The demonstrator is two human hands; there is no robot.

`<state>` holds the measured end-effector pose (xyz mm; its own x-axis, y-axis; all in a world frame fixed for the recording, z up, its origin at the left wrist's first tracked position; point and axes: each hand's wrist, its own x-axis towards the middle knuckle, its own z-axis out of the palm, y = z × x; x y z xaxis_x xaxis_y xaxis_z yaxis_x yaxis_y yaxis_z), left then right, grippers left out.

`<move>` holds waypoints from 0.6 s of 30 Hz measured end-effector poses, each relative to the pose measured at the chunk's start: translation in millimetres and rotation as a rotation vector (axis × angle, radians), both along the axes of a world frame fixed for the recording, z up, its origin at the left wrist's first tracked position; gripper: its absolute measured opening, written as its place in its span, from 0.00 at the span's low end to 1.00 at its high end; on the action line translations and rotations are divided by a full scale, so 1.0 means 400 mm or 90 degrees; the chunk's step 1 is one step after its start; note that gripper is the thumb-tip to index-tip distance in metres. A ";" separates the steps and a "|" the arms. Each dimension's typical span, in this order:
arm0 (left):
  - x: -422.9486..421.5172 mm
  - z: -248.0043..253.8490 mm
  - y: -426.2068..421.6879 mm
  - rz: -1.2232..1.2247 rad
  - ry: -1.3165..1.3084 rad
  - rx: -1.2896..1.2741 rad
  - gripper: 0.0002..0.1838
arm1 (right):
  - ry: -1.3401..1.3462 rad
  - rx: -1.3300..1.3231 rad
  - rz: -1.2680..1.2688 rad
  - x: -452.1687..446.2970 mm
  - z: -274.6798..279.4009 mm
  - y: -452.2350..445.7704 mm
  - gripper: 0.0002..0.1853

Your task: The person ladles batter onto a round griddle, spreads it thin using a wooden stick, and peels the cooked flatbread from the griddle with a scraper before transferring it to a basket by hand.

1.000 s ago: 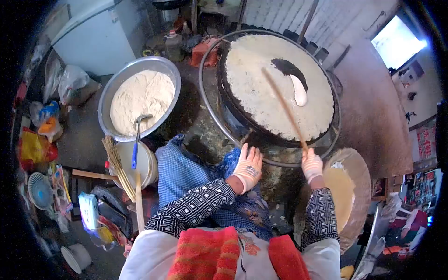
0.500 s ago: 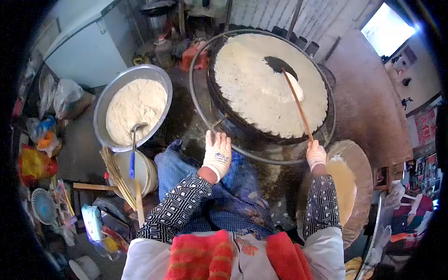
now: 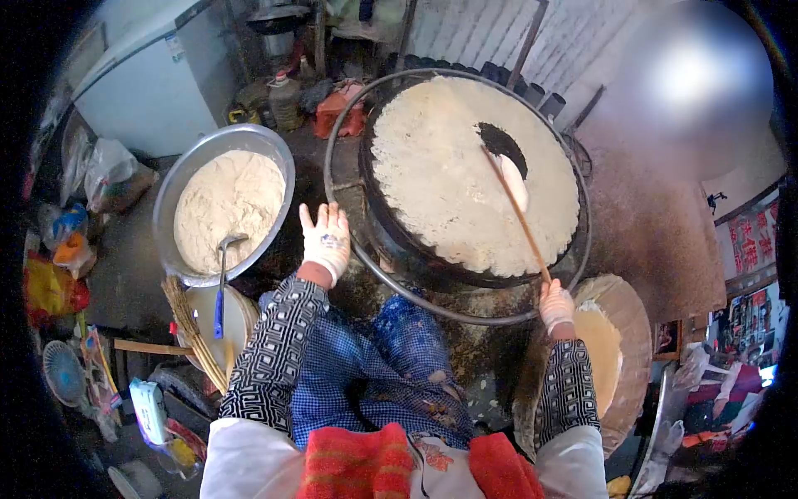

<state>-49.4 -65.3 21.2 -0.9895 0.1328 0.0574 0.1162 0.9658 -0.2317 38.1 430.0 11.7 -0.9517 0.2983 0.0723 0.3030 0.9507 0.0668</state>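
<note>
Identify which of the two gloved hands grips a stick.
The right hand: it is closed around the near end of the thin stick, whereas the left hand is open and grips nothing.

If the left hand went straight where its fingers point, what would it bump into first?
Probably the large metal ring, close by the left hand's fingertips; depth is unclear, so it might pass above.
</note>
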 end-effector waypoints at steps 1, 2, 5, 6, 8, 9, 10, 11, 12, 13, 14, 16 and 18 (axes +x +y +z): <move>-0.018 0.005 -0.002 0.024 -0.022 -0.017 0.27 | 0.015 -0.059 -0.048 -0.019 -0.035 0.040 0.21; -0.038 -0.002 -0.012 0.048 -0.027 -0.005 0.27 | 0.028 -0.117 -0.095 -0.046 -0.077 0.072 0.22; -0.010 0.035 -0.001 0.070 -0.010 0.064 0.29 | 0.067 -0.006 0.087 -0.007 -0.033 -0.005 0.15; 0.030 0.051 0.026 0.034 0.033 0.109 0.31 | 0.088 0.006 0.136 0.007 -0.051 -0.003 0.13; 0.129 0.052 0.096 -0.069 0.029 0.179 0.30 | -0.016 0.032 0.138 0.034 -0.072 -0.013 0.14; 0.170 0.001 0.128 -0.175 0.166 0.230 0.24 | 0.023 0.004 0.066 0.034 -0.093 -0.003 0.14; 0.217 -0.009 0.164 -0.217 0.109 0.268 0.22 | 0.068 -0.025 -0.005 0.024 -0.107 0.015 0.14; 0.260 -0.028 0.198 -0.248 0.073 0.215 0.21 | 0.058 -0.025 -0.029 0.014 -0.099 0.024 0.14; 0.298 -0.047 0.225 -0.272 0.037 0.245 0.22 | 0.075 -0.029 -0.011 0.009 -0.107 0.032 0.14; 0.326 -0.076 0.240 -0.300 0.064 0.268 0.23 | 0.071 -0.026 0.004 0.011 -0.094 0.010 0.14; 0.343 -0.101 0.246 -0.310 0.021 0.279 0.23 | 0.068 -0.021 0.016 0.018 -0.082 -0.014 0.14; 0.348 -0.138 0.237 -0.295 0.101 0.249 0.24 | 0.030 -0.001 0.082 0.037 -0.097 -0.026 0.15; 0.333 -0.180 0.202 -0.279 0.136 0.217 0.25 | 0.043 -0.006 0.017 0.057 -0.146 0.022 0.14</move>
